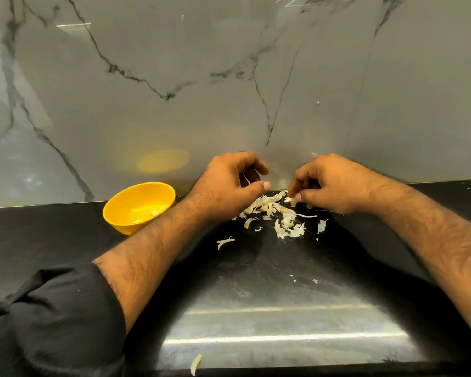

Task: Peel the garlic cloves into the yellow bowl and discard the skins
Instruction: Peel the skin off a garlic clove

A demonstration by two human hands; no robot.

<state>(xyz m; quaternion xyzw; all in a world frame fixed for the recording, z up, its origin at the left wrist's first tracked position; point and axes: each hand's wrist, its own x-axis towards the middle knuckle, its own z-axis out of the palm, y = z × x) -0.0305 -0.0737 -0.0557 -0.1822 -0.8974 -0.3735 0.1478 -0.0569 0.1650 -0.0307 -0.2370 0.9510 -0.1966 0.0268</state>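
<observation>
Head view: both hands over skins (278, 213), near bowl (139, 206) for easy drops. Left hand (229, 183) curled, apparently pinching skin; right hand (324, 186) pinching clove (293, 201), likely peeling.

yellow bowl (138, 206) at left, pale bits inside. garlic skins (279, 214) off-white to cream, scattered on the black countertop (52, 232), which has glossy white glare near. far wall (174, 77) grey-white marble with dark veining. sleeve (52, 317) near left is black.
</observation>
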